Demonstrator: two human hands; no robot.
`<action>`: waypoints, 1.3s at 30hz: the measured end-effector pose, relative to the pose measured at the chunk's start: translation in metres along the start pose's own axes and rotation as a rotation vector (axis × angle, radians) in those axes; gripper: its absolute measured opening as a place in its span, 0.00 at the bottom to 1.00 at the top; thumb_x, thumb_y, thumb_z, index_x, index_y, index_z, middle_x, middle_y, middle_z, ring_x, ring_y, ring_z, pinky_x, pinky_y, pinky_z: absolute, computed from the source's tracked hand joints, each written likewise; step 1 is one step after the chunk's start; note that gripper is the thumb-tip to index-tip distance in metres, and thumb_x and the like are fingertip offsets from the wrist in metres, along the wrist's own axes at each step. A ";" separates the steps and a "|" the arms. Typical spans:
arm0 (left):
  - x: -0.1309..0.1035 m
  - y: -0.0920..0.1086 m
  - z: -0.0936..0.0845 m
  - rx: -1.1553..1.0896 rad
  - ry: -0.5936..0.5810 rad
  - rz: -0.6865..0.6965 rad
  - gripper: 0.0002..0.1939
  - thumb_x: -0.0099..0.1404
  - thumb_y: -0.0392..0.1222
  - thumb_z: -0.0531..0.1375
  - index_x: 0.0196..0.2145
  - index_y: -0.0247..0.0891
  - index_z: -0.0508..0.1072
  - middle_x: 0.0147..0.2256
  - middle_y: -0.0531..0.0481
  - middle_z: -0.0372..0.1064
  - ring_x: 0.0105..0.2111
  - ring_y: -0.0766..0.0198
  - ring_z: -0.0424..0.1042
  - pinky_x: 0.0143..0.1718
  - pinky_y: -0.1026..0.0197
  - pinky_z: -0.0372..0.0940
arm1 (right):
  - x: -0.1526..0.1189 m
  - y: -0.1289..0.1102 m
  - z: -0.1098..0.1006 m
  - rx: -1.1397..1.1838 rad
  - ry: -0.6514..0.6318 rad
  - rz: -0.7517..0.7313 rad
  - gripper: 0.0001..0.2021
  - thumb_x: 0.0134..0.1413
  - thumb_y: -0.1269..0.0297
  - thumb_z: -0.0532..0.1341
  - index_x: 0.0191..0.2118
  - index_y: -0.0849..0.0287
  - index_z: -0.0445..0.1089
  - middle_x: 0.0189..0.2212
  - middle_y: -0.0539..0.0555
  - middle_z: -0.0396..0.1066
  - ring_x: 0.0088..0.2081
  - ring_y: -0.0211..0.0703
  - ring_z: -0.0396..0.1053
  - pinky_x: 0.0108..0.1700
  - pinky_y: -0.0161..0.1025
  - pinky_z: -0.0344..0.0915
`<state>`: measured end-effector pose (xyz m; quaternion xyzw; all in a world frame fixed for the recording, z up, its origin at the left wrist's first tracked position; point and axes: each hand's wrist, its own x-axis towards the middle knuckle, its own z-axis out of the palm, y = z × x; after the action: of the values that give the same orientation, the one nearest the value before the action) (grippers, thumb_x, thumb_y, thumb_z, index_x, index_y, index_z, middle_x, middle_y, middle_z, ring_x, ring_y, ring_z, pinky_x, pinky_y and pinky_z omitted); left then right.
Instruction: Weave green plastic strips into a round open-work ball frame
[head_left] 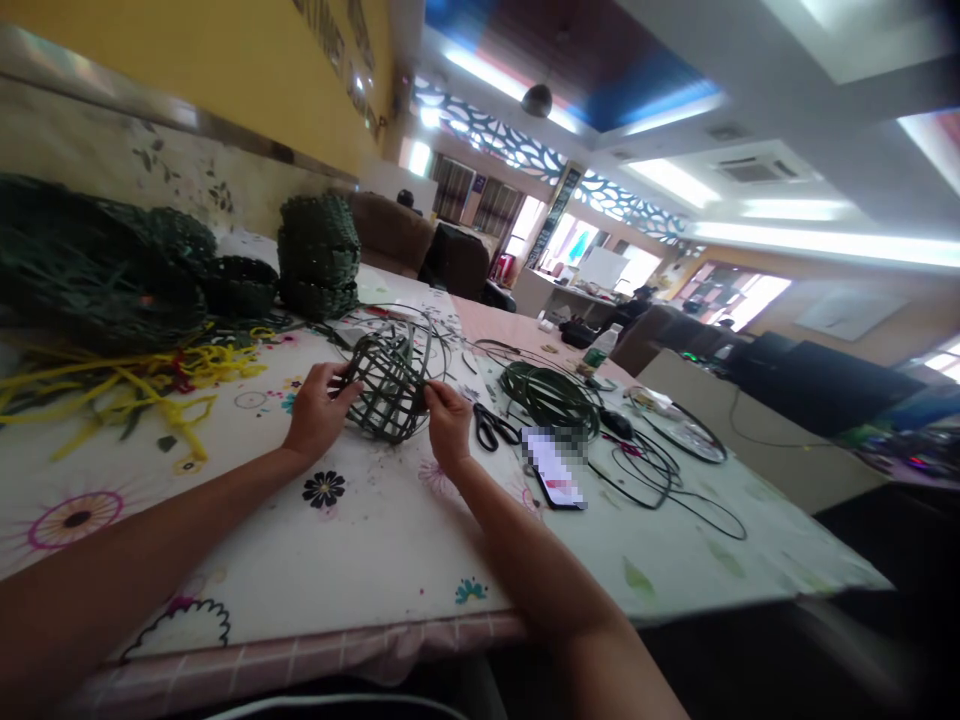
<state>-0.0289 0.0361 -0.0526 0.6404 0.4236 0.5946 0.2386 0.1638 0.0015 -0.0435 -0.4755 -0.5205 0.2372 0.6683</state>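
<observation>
A small open-weave basket of dark green strips stands above the patterned tablecloth, between my two hands, with loose strip ends looping up from it. My left hand holds its left side, the thumb and fingers against the woven strips. At its right side my right hand pinches a strip near the rim, fingers closed. Black-handled scissors lie just right of my right hand. A coil of green strip rests beyond them.
Dark green woven baskets and a pile of yellow strips occupy the left. To the right are a phone, a plastic bottle, a black mouse and loose thin strips. The table edge is near me.
</observation>
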 end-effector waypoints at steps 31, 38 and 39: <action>0.027 0.022 -0.024 -0.107 -0.100 -0.038 0.25 0.66 0.55 0.58 0.55 0.37 0.69 0.57 0.41 0.65 0.55 0.54 0.65 0.56 0.53 0.60 | 0.018 -0.015 -0.016 0.274 -0.155 0.044 0.06 0.46 0.61 0.65 0.28 0.58 0.74 0.24 0.46 0.68 0.30 0.35 0.61 0.36 0.34 0.58; 0.031 0.048 -0.030 -0.255 -0.273 -0.225 0.20 0.56 0.56 0.65 0.34 0.35 0.75 0.31 0.48 0.72 0.35 0.60 0.66 0.39 0.59 0.59 | 0.014 -0.029 -0.016 0.250 -0.285 0.081 0.06 0.45 0.61 0.66 0.29 0.56 0.76 0.26 0.47 0.70 0.31 0.36 0.62 0.38 0.36 0.59; 0.031 0.050 -0.030 -0.279 -0.273 -0.245 0.18 0.54 0.54 0.66 0.31 0.35 0.75 0.30 0.49 0.71 0.33 0.61 0.65 0.38 0.60 0.58 | 0.014 -0.030 -0.016 0.264 -0.291 0.096 0.06 0.45 0.61 0.66 0.29 0.56 0.76 0.26 0.47 0.70 0.31 0.36 0.63 0.38 0.36 0.59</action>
<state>-0.0465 0.0294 0.0105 0.6194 0.3758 0.5219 0.4502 0.1782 -0.0070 -0.0104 -0.3688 -0.5527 0.4009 0.6306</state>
